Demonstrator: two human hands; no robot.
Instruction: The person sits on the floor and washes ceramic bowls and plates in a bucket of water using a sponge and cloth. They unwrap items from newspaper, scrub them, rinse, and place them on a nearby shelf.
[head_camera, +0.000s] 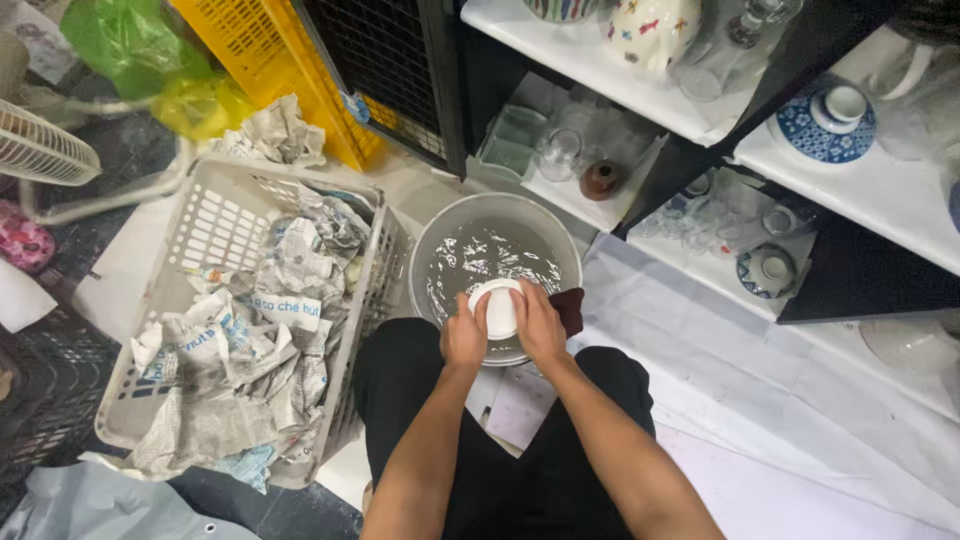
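Observation:
I hold a small white bowl (499, 308) over a grey basin of water (432, 250) on the floor in front of my knees. My left hand (465, 333) grips the bowl's left side. On the bowl's right side, my right hand (537, 322) presses a dark red cloth (570, 310) against it. The bowl's underside faces up.
A white plastic basket (215, 215) full of crumpled newspaper stands to the left. Behind are a yellow crate (275, 60) and a black crate (390, 60). White shelves (870, 190) at right hold glasses, blue patterned dishes and ceramics. A fan guard (40, 150) is far left.

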